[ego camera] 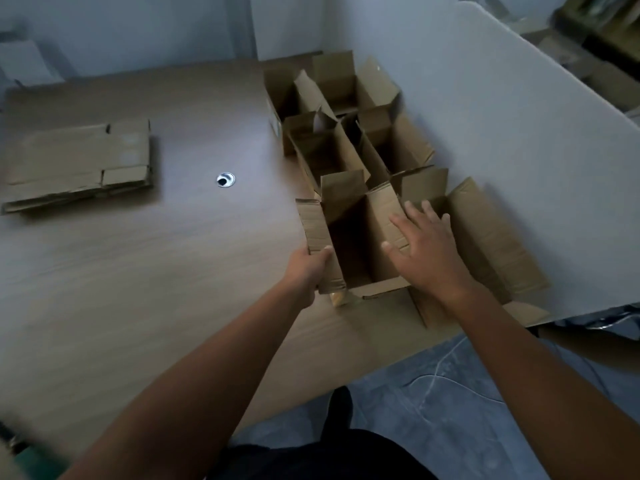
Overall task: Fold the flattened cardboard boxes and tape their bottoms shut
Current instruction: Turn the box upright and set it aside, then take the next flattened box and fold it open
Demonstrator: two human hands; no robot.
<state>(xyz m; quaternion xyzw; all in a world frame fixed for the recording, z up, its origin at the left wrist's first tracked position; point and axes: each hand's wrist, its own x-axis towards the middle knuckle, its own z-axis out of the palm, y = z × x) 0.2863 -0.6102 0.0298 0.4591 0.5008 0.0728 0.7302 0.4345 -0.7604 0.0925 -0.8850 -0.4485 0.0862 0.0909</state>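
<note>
An upright open cardboard box stands at the near right of the wooden table, its top flaps spread. My left hand grips the box's left flap, thumb on top. With fingers spread flat, my right hand presses on the box's right flap, over the neighbouring open box. Several more erected boxes stand in rows behind. A stack of flattened boxes lies at the far left of the table.
A white partition panel borders the boxes on the right. A round cable grommet sits in the tabletop's middle. Grey floor and my dark clothing lie below the table's near edge. A green object is blurred at the bottom left corner.
</note>
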